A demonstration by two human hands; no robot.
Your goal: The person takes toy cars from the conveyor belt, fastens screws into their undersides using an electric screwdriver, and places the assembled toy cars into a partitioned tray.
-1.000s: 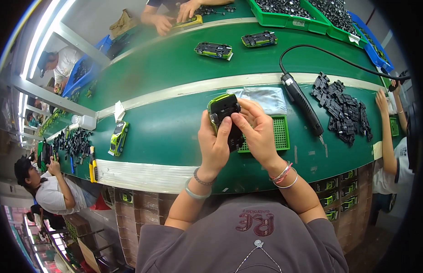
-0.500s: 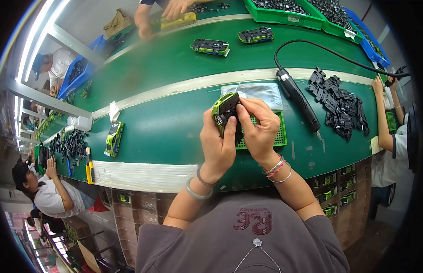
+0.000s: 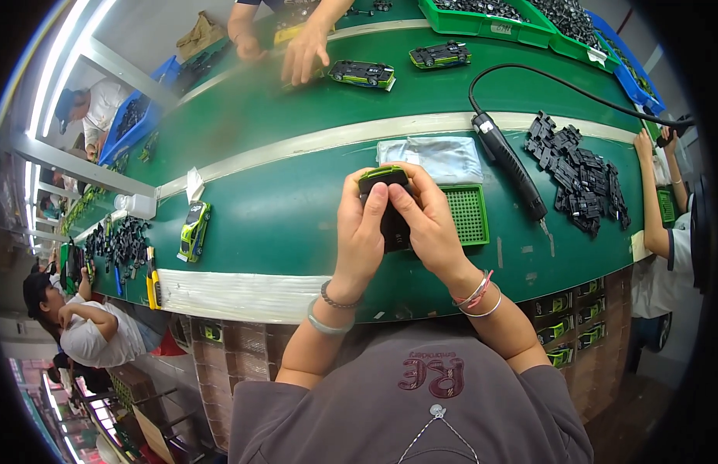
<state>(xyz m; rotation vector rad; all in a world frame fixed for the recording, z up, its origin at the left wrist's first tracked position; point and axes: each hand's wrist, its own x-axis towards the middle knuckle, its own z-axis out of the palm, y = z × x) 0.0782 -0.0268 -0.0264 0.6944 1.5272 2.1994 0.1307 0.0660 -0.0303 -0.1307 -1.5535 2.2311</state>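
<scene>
Between my two hands is a green toy car (image 3: 391, 224), its black underside turned up toward me. My left hand (image 3: 360, 224) wraps its left side, and my right hand (image 3: 428, 220) grips the right side. Both thumbs press side by side on the black base, while the other fingers curl beneath and are partly hidden. Just behind my right hand sits a green perforated basket (image 3: 469, 216). A folded pale blue cloth (image 3: 436, 158) lies beyond my hands. To the right rests a black electric screwdriver (image 3: 507, 164) with a cable.
A pile of black car bases (image 3: 579, 174) lies right of the screwdriver. On the left are a green toy car (image 3: 193, 232), yellow-handled pliers (image 3: 153, 282) and a white container (image 3: 135, 206). Two upturned cars, including one car (image 3: 440, 55), lie on the far belt, near a co-worker's hand (image 3: 303, 56).
My hands have tilted the car so its base faces me, and both thumbs have come together on it. Across the belt, a co-worker's hand has reached down toward an upturned car.
</scene>
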